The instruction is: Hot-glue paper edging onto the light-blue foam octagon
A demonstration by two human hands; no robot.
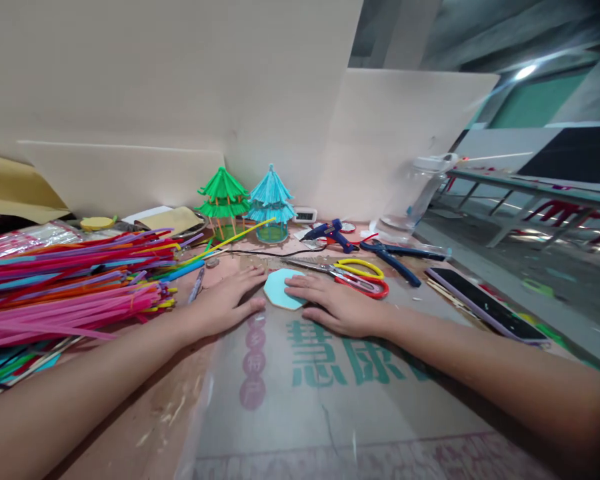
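Both hands flat, palms down, on printed plastic sheet point(330, 393) over worktable. Left hand point(225, 303) and right hand point(337, 307) flank small light-blue octagonal foam piece point(283, 289); fingertips of both touch its edges. No clamp: fingers spread, nothing pinched or lifted.

Risks, judged:
- Foam piece thin, light; uneven press from either side could buckle or skid it on slick sheet.
- Red/yellow-handled scissors point(353, 275) lie just beside right hand, blades toward the foam piece; careless sweep could catch them.
- Blue hot-glue gun point(333, 233) sits beyond, cord trailing; can't tell if powered. Burn/snag hazard if so.
- Loose heap of multicolour plastic straws point(70, 283) near left forearm; elbow nudge could scatter it.
- Dark-screen phone point(485, 305) near table edge, w/ drop risk.

Containers: clear plastic bottle w/ white cap point(423, 187), rear right, leaning; contents can't be told. No other container made out.
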